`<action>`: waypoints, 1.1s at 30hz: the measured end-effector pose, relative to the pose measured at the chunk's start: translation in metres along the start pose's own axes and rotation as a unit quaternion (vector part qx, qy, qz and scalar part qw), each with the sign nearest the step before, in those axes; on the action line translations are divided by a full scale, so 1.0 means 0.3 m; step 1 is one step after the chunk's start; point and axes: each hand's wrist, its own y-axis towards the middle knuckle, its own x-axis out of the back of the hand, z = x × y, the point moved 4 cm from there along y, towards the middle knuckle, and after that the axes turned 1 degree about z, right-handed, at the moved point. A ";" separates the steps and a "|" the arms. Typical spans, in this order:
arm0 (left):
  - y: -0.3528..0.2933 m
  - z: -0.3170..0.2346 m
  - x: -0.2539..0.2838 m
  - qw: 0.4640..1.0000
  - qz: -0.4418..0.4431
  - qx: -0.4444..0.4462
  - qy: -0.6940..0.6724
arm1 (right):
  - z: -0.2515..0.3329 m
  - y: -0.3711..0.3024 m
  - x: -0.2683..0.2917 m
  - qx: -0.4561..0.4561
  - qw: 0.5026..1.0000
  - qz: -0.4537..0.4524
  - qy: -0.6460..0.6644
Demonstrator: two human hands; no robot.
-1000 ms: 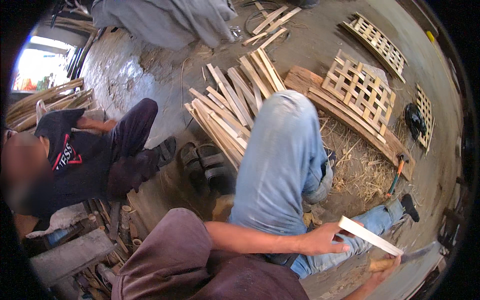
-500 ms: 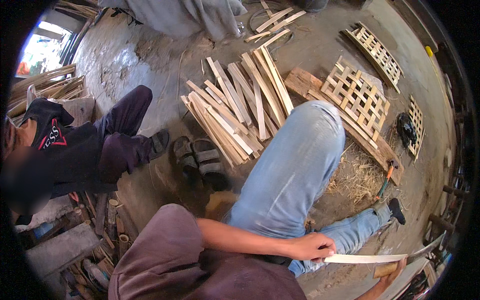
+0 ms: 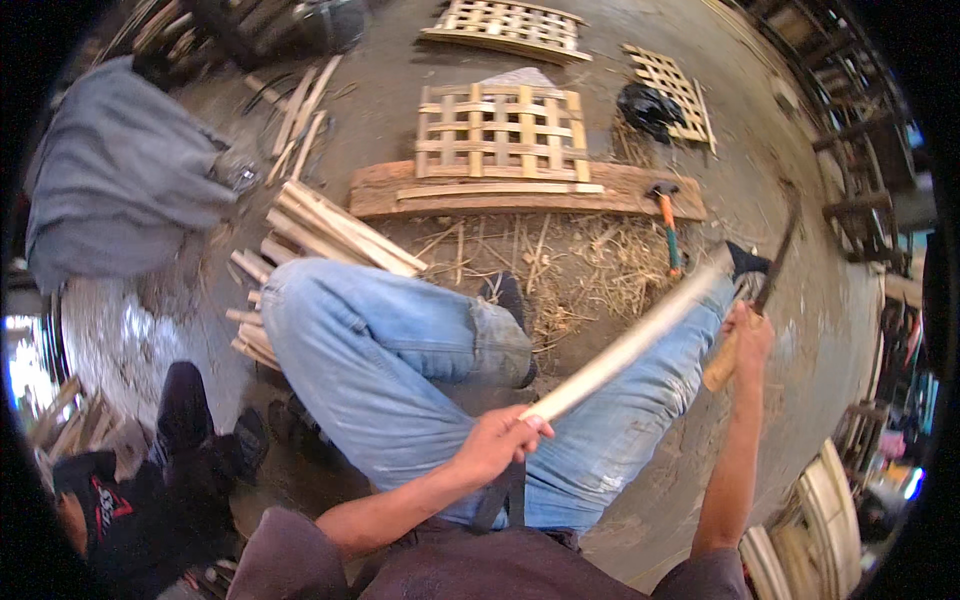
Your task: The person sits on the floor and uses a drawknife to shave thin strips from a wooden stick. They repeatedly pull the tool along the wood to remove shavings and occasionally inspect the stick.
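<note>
The left hand (image 3: 503, 440) has its fingers closed on one end of a pale, motion-blurred strip (image 3: 625, 354), which slants toward two o'clock over the outstretched right leg (image 3: 610, 450). The right hand (image 3: 751, 340) has its fingers wrapped around a wooden-handled knife (image 3: 777, 258) pointing to one o'clock. From the left hand, a woven panel (image 3: 527, 125) lies at twelve o'clock, a hammer (image 3: 668, 228) at one, loose strips (image 3: 345, 228) at eleven.

left hand (image 3: 496, 440) holds a strip (image 3: 632, 346), right hand (image 3: 751, 343) a knife (image 3: 781, 250).
</note>
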 end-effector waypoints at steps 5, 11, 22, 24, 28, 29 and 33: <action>0.025 -0.022 0.068 0.988 -0.148 -0.035 0.013 | 0.145 -0.277 -0.215 0.149 0.974 0.091 -0.145; 0.060 -0.035 0.053 0.976 -0.198 -0.078 0.054 | 0.166 -0.542 -0.431 0.261 0.897 0.226 -0.277; 0.035 0.005 0.063 0.972 -0.230 -0.046 0.009 | 0.185 -0.426 -0.472 0.127 0.967 0.203 -0.092; 0.065 0.019 0.075 0.977 -0.211 -0.028 0.033 | 0.275 -0.382 -0.536 0.168 0.955 0.221 -0.104; 0.139 0.009 0.068 0.966 -0.151 -0.001 0.208 | 0.441 -0.219 -0.670 0.198 0.909 0.266 -0.252; 0.151 0.002 0.065 0.961 -0.151 -0.008 0.230 | 0.454 -0.184 -0.719 0.230 0.893 0.250 -0.296; 0.168 0.025 0.088 0.960 -0.155 -0.029 0.233 | 0.453 -0.139 -0.865 0.297 0.846 0.241 -0.371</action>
